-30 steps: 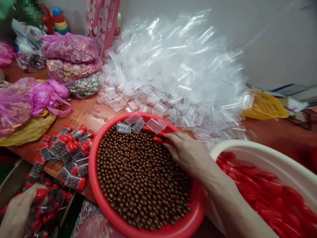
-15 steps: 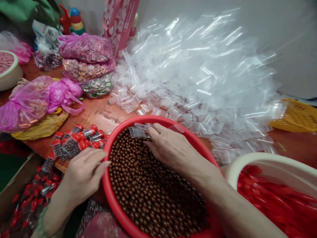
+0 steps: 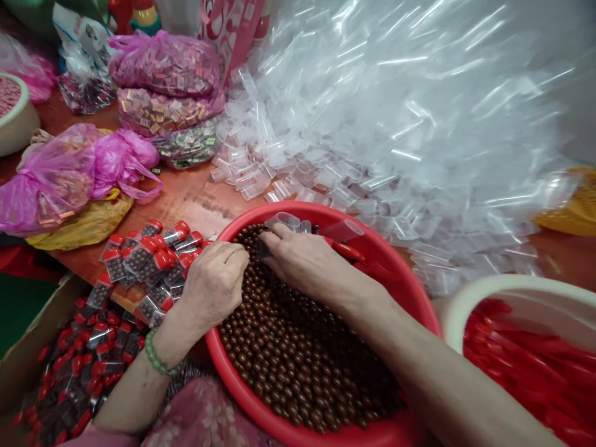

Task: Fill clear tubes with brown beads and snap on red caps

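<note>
A red basin holds many small brown balls. My left hand is over the basin's left rim, its fingers curled together; what they hold, if anything, is hidden. Near the far rim, my right hand reaches into the balls with its fingers bent round a clear container, mostly hidden beneath them. Other clear containers show just beyond its fingers. Red caps lie inside the basin, right of that hand. Small filled containers with red caps are piled on the table to the left.
A large heap of clear containers spreads behind the basin. At right stands a cream tub of red pieces. Pink bags sit back left. A box at lower left holds more capped containers.
My left hand has moved right and over the rim, its fingers now curled closer together. My right hand has dipped lower toward the balls. The view has shifted slightly.
</note>
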`<state>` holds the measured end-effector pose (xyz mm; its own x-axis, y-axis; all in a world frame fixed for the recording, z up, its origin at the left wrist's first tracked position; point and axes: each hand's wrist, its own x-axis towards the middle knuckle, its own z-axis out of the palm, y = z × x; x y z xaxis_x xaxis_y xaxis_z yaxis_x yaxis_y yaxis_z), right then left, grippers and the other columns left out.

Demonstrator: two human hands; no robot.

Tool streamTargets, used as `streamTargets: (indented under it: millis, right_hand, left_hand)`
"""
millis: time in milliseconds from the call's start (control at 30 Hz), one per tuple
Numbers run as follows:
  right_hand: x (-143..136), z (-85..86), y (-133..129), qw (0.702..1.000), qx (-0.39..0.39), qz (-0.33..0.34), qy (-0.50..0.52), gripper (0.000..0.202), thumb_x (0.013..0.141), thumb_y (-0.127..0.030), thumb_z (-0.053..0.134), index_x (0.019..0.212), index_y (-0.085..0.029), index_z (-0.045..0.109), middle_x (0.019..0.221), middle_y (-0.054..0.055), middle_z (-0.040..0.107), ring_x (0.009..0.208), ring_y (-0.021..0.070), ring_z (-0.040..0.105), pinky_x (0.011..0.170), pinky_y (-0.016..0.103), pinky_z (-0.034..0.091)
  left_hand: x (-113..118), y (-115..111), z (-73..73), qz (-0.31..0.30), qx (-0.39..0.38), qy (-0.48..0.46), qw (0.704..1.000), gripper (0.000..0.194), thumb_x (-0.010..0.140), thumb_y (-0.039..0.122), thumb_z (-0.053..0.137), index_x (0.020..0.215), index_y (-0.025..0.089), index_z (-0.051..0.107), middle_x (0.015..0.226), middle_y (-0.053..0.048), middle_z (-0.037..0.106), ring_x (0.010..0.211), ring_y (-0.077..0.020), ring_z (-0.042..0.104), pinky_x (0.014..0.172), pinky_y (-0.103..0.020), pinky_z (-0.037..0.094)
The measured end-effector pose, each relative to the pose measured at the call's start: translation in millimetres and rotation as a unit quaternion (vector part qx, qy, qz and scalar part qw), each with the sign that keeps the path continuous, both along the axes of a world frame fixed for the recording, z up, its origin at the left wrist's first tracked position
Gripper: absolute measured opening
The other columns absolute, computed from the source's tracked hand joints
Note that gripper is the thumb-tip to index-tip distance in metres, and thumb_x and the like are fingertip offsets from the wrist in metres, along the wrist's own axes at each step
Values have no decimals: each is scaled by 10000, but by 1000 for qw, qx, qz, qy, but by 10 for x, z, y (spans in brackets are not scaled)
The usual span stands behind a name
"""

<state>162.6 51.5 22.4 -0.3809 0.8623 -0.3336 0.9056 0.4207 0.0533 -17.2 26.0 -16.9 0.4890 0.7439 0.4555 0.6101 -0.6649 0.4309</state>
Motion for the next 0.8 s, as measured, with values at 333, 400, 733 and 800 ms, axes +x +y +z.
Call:
streamTargets:
  millis: [333, 400, 733, 800]
  right_hand:
    - [73, -161, -374, 991, -109, 6, 82, 290, 759, 49, 454, 912, -119, 634, 944, 137, 644, 740, 203, 663, 640, 298, 460]
    - [56, -220, -374, 982, -125, -2, 144, 271, 721, 39, 498, 901, -123, 621, 959, 125, 648, 787, 204, 653, 698, 296, 479]
    - [253, -308, -566, 849, -150, -73, 501, 346, 777, -195, 733, 1106, -185, 626, 1118, 41, 693, 1063, 190, 639, 960, 330, 494]
    - [306, -254, -627, 826, -145, -77, 540, 357, 800, -263, 739, 1134, -193, 636, 1126, 39, 699, 1077, 190, 641, 969, 332, 492]
  left_hand:
    - [26, -34, 73, -1, -15, 141, 990, 203, 872, 51, 464, 924, 120, 647, 1016, -136, 714, 977, -276, 653, 878, -420, 558]
    - [24, -38, 77, -6, -23, 135, 991, 207, 863, 48, 470, 936, 118, 651, 1030, -137, 715, 990, -281, 654, 890, -431, 559]
    - [-59, -156, 235, -143, -185, 19, 972, 451, 921, 107, 444, 1367, 73, 499, 1404, -175, 572, 1344, -244, 503, 1156, -437, 415]
    - [-39, -217, 279, -169, -243, 30, 955, 569, 887, 132, 509, 1442, 45, 416, 1486, -197, 490, 1404, -263, 441, 1183, -437, 376]
